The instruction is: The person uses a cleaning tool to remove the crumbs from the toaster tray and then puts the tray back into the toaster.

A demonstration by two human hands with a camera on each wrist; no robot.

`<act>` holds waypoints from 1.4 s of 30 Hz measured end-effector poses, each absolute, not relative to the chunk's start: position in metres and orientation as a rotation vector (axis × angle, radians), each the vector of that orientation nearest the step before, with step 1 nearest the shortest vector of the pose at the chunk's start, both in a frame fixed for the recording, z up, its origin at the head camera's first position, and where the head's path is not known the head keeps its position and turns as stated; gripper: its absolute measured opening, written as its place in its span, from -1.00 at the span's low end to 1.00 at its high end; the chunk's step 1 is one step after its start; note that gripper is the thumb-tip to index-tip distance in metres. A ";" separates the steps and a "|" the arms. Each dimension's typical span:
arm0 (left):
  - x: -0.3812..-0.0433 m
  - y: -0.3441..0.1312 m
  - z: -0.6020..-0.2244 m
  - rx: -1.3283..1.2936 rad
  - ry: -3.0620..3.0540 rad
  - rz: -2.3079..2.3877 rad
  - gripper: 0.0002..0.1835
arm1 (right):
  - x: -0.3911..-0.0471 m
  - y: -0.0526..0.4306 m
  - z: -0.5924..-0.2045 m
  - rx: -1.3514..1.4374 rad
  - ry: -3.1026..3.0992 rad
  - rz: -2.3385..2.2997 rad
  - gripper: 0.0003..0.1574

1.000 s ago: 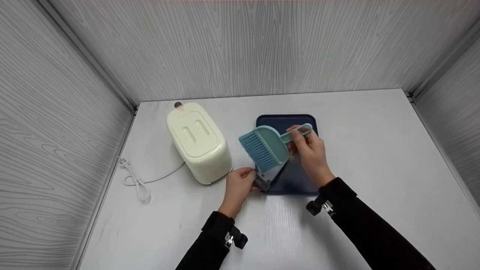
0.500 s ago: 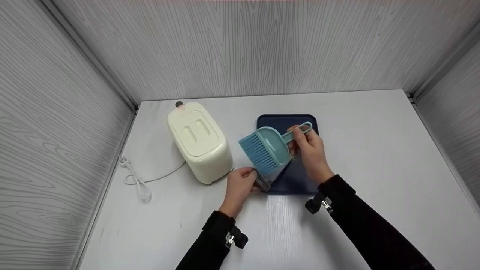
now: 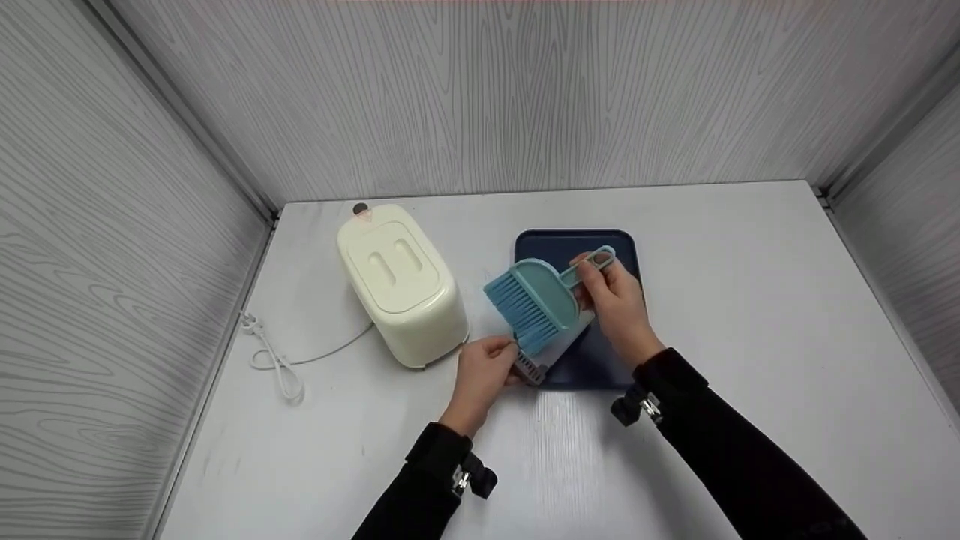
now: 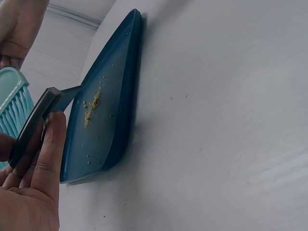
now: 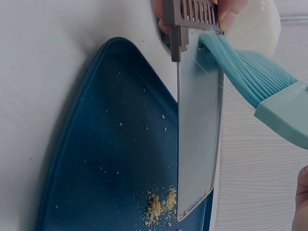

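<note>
My left hand (image 3: pixel 480 375) grips the grey slotted end of a thin metal crumb tray (image 5: pixel 199 120), which is tilted over the navy tray (image 3: pixel 604 360). In my right hand (image 3: pixel 619 307) is the looped handle of a small turquoise brush (image 3: pixel 553 296). Its blue bristles (image 5: pixel 255 72) touch the metal plate close to the slotted end in the right wrist view. A few crumbs cling to the plate's far tip. Below that tip, a small heap of yellowish crumbs (image 5: pixel 161 207) lies on the navy tray, with specks scattered around it.
A cream toaster (image 3: pixel 397 270) with a lid on top stands left of the navy tray. Its white power cord (image 3: pixel 281 375) lies bundled further left. Grey wood-patterned walls enclose the white table (image 3: pixel 757 300) at the back and sides.
The brush has shifted slightly down and toward my left hand, its bristles moving nearer the slotted end. More of the metal plate shows below the brush. My left hand has barely moved.
</note>
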State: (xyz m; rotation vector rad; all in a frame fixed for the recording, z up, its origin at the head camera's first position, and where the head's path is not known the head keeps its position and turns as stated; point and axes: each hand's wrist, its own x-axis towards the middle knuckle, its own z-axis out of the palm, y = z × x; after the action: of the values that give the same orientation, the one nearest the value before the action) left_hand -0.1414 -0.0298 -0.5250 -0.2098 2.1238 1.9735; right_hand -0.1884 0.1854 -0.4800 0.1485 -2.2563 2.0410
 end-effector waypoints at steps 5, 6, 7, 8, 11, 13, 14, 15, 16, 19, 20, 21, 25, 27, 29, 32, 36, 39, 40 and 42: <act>-0.141 -0.029 -0.524 -0.215 2.140 1.958 -0.76 | -0.190 0.189 -0.482 0.199 -2.314 1.916 -0.55; -0.141 -0.029 -0.524 -0.215 2.143 1.956 -0.76 | -0.191 0.190 -0.482 0.200 -2.313 1.896 -0.56; -0.141 -0.029 -0.524 -0.217 2.147 1.952 -0.76 | -0.192 0.191 -0.483 0.201 -2.309 1.876 -0.58; -0.141 -0.029 -0.524 -0.214 2.153 1.951 -0.76 | -0.193 0.192 -0.484 0.194 -2.308 1.856 -0.58; -0.142 -0.029 -0.524 -0.221 2.141 1.955 -0.74 | -0.196 0.195 -0.484 0.175 -2.299 1.808 -0.61; -0.142 -0.029 -0.524 -0.216 2.130 1.964 -0.74 | -0.196 0.198 -0.484 0.166 -2.302 1.779 -0.61; -0.142 -0.029 -0.525 -0.210 2.127 1.966 -0.73 | -0.196 0.199 -0.484 0.160 -2.308 1.768 -0.60; -0.142 -0.030 -0.524 -0.207 2.123 1.968 -0.73 | -0.196 0.200 -0.484 0.160 -2.311 1.763 -0.59; -0.141 -0.030 -0.525 -0.204 2.122 1.968 -0.73 | -0.196 0.201 -0.483 0.159 -2.317 1.758 -0.59; -0.141 -0.031 -0.524 -0.196 2.131 1.957 -0.72 | -0.196 0.204 -0.483 0.157 -2.326 1.740 -0.59; -0.141 -0.031 -0.524 -0.197 2.137 1.949 -0.72 | -0.196 0.204 -0.483 0.155 -2.324 1.732 -0.60; -0.142 -0.031 -0.524 -0.193 2.142 1.946 -0.72 | -0.196 0.205 -0.483 0.156 -2.319 1.724 -0.61; -0.142 -0.032 -0.524 -0.191 2.155 1.931 -0.73 | -0.198 0.206 -0.484 0.162 -2.285 1.673 -0.66; -0.142 -0.032 -0.524 -0.185 2.166 1.924 -0.73 | -0.199 0.207 -0.486 0.183 -2.269 1.651 -0.67; -0.141 -0.032 -0.523 -0.186 2.171 1.920 -0.73 | -0.200 0.208 -0.487 0.205 -2.261 1.628 -0.68; -0.141 -0.032 -0.522 -0.188 2.170 1.925 -0.73 | -0.202 0.209 -0.488 0.235 -2.256 1.595 -0.69; -0.142 -0.032 -0.522 -0.200 2.163 1.937 -0.73 | -0.202 0.208 -0.488 0.254 -2.248 1.555 -0.70; -0.143 -0.031 -0.523 -0.213 2.171 1.935 -0.73 | -0.202 0.209 -0.488 0.274 -2.245 1.536 -0.70; -0.143 -0.031 -0.523 -0.219 2.172 1.934 -0.73 | -0.202 0.209 -0.488 0.280 -2.244 1.530 -0.71; -0.143 -0.031 -0.522 -0.230 2.170 1.936 -0.72 | -0.202 0.209 -0.488 0.291 -2.238 1.524 -0.70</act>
State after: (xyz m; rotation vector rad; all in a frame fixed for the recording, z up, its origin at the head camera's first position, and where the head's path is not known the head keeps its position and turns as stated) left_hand -0.1433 -0.0312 -0.5222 -0.2296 2.1695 1.9364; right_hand -0.2018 0.2094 -0.4879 0.2910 -2.2384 1.5239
